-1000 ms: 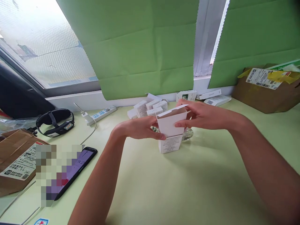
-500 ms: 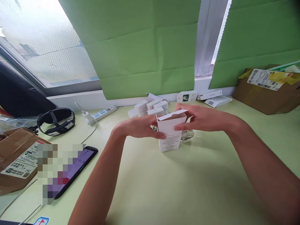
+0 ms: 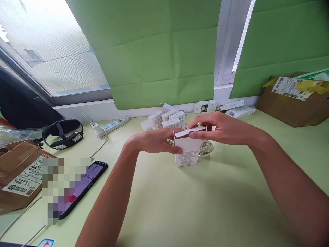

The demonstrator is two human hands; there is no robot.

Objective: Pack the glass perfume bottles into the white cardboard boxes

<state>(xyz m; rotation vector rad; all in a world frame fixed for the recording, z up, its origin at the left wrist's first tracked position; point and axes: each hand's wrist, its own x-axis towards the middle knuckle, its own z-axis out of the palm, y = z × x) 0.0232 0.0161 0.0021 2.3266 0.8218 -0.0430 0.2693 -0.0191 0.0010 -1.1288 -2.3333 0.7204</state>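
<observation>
A white carton (image 3: 187, 158) with fine print on its lower front stands upright on the table, its top flap partly raised. My left hand (image 3: 156, 141) grips its left side, thumb across the front and fingers behind. At the upper right edge, my right hand (image 3: 221, 128) pinches the carton by its top flap, with the thumb in front and the other fingers curled behind. Just right of the carton rests a transparent, glass-like object (image 3: 206, 148), partly hidden behind it. What the carton holds inside cannot be seen.
Several small white boxes (image 3: 169, 118) lie clustered behind my hands, and more boxes (image 3: 205, 106) sit along the sill. Left are a power strip (image 3: 113, 126), a phone (image 3: 87, 185), a black headband (image 3: 61, 135) and a cardboard box (image 3: 23, 178). Another cardboard box (image 3: 290, 103) occupies the right.
My right thumb has moved up from the carton's front face to its top edge, and the flap is now lower. My left hand keeps its hold.
</observation>
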